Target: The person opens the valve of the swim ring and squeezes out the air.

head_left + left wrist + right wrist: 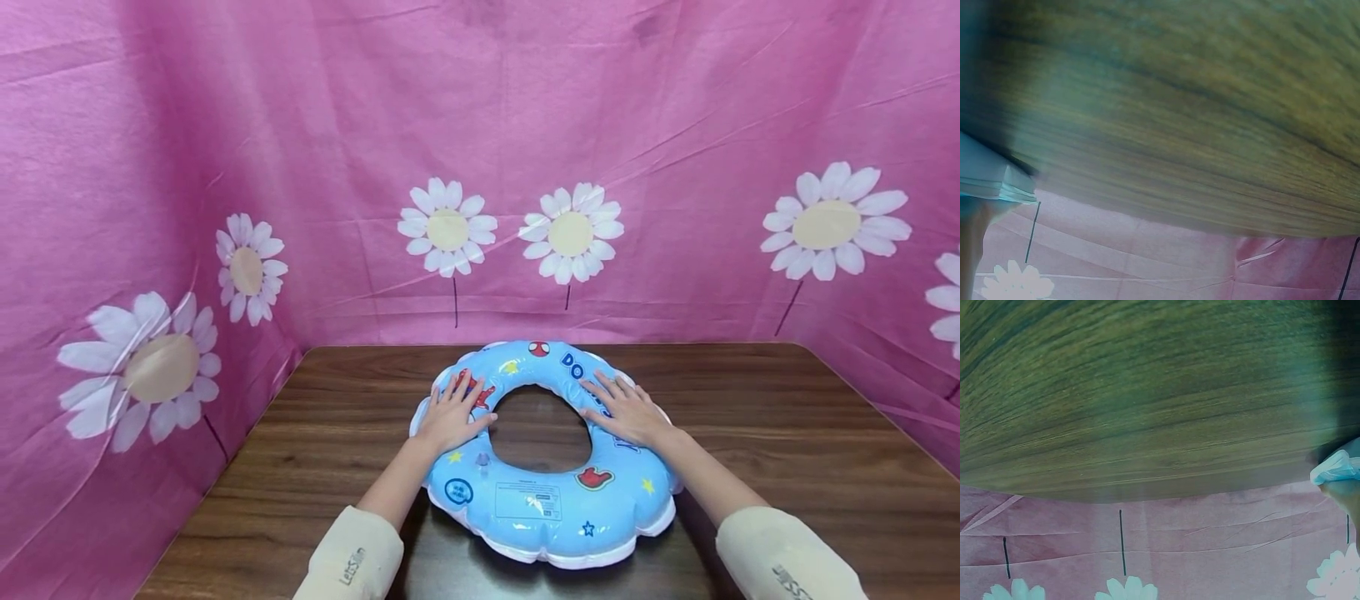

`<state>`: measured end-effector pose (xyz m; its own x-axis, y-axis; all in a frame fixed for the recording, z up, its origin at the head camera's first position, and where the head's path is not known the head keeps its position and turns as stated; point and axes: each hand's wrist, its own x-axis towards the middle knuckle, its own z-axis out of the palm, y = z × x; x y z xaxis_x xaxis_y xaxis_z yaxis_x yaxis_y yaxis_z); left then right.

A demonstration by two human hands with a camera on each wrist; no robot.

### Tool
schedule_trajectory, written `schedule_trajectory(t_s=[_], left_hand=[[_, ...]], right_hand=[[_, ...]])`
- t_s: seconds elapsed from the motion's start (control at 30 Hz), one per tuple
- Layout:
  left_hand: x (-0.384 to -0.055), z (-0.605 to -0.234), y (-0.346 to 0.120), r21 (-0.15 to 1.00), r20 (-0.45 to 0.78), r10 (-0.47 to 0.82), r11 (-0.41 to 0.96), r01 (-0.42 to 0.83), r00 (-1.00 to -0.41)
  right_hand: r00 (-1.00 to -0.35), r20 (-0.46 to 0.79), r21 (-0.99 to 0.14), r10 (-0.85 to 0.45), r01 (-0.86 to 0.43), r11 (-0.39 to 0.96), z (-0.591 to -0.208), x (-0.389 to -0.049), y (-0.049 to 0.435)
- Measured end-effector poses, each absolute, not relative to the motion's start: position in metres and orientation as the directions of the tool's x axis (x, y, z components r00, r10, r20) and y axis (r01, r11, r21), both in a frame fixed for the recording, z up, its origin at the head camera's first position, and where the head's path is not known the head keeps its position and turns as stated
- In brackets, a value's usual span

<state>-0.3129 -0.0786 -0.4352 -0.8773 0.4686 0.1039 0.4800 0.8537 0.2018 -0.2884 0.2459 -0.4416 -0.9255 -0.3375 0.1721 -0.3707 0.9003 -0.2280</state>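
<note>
A light blue inflated swim ring [525,533] with a scalloped white edge lies on the wooden table, printed with stars, red figures and dark blue letters. My left hand [452,414] rests flat on its left side, fingers spread and pointing away. On the ring's right side lies my right hand [628,412], also with straight, spread fingers, covering part of the lettering. A small clear valve [482,459] shows near the left inner edge. Both wrist views catch just a bit of the ring's edge [997,172] at one side, with a sliver of the hand [1349,499].
The brown wood-grain table [780,433] reaches back to a pink cloth [510,108] printed with white daisies, which hangs behind and along both sides. Cream sleeves [356,554] with printed lettering cover both forearms.
</note>
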Motion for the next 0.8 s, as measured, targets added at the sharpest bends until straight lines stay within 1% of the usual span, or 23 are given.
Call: schedule_trajectory(t_s=[0.23,0.47,0.63,0.8], left_hand=[[-0.3126,-0.4346,-0.0795,0.205,0.11,0.471,0.851,0.484,-0.875],[-0.3134,-0.4352,-0.0796,0.208,0.099,0.474,0.85,0.484,-0.875],[-0.3142,-0.4363,-0.079,0.212,0.098,0.474,0.849,0.483,-0.875],[-0.3138,-0.4364,-0.0786,0.213,0.088,0.472,0.851,0.479,-0.877]], right_hand=[[-0.927,0.163,-0.235,-0.337,-0.368,0.899,-0.4422,-0.2901,0.2452],[-0.933,0.137,-0.213,-0.332,-0.355,0.91,-0.4394,-0.2886,0.2447],[-0.93,0.15,-0.228,-0.335,-0.363,0.904,-0.4413,-0.2893,0.2457],[-0.923,0.165,-0.217,-0.349,-0.379,0.9,-0.4439,-0.2904,0.2469]])
